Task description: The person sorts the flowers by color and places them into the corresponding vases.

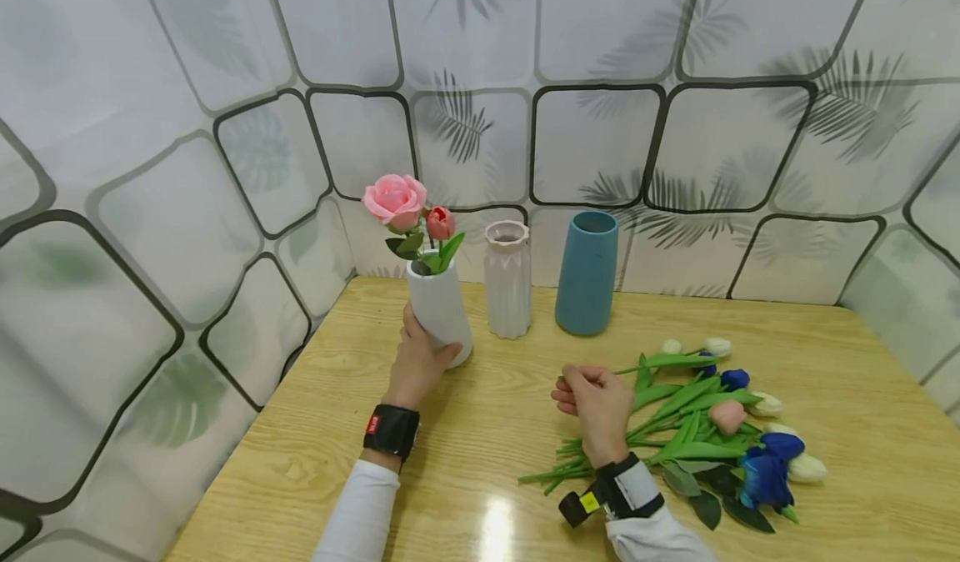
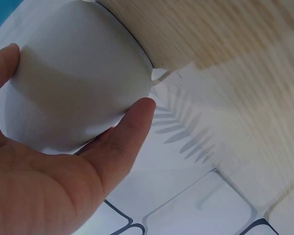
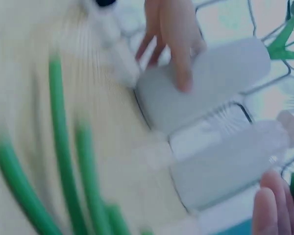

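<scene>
My left hand (image 1: 420, 362) grips a white vase (image 1: 441, 308) around its lower body, thumb in front and fingers around the left side. A pink rose (image 1: 395, 201) and a red tulip (image 1: 440, 223) with green leaves stand in that vase. My right hand (image 1: 602, 403) pinches a thin green flower stem (image 1: 624, 371) near its cut end, above the table. The stem runs right toward the top of the flower pile; which bloom it bears I cannot tell. In the right wrist view, the stem's green tip (image 3: 293, 185) shows between the fingers.
A pale pink ribbed vase (image 1: 508, 283) and a blue vase (image 1: 587, 274) stand at the back of the wooden table (image 1: 315, 479). Several flowers lie at the right, among them a peach tulip (image 1: 727, 417), a blue rose (image 1: 767, 474) and white tulips (image 1: 807, 468). Patterned curtain (image 1: 472, 37) hangs behind.
</scene>
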Available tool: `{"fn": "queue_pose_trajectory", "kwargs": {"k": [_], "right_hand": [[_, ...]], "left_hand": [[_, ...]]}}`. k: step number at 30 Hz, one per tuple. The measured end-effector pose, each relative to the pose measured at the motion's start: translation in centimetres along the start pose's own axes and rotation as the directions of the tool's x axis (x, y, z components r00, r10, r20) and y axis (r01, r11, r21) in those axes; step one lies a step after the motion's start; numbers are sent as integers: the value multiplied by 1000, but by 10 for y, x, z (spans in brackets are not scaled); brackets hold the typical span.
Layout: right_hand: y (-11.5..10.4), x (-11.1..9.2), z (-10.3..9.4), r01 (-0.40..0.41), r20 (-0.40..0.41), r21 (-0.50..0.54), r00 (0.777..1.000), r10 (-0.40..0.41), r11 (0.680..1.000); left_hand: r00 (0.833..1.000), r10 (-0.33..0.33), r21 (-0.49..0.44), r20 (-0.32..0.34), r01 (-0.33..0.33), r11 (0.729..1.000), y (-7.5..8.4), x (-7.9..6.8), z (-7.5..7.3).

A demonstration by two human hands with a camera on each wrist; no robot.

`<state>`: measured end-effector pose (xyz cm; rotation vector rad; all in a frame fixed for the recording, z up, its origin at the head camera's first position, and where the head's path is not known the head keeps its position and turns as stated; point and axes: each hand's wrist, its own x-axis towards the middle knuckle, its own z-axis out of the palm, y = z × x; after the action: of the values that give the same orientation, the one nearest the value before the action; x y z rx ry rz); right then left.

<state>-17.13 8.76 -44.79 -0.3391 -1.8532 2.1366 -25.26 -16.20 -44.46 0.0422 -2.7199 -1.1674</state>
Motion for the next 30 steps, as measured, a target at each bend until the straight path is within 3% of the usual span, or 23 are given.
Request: {"fn": "queue_pose_trajectory", "kwargs": {"k": [6,11,13,15,20,27,30], "right_hand": [[4,-10,13,-154,-30,216,986,164,964],[3,-12,12,-340,84,395,938,335,853],[1,-11,11,-394,133,439,917,376,807],[-1,-10,11,-422,162,459,905,393,782],[-6,-8,9,-410,161,449,911,379,794],[-9,-6,3,-425,158,462,903,399,778],[-8,-6,2,-402,140,461,913,382,791]], "left_hand": [[1000,-3,33,4,3,999,1,0,0],[999,-25,44,24,24,999,2,0,-1],[998,-54,60,45,51,997,4,-1,-2],[994,-84,92,70,77,993,6,-1,-5],[987,-116,171,109,96,981,12,-4,-12],[983,-125,176,132,101,979,14,-3,-17],[979,-148,190,143,120,975,13,-4,-18]]}}
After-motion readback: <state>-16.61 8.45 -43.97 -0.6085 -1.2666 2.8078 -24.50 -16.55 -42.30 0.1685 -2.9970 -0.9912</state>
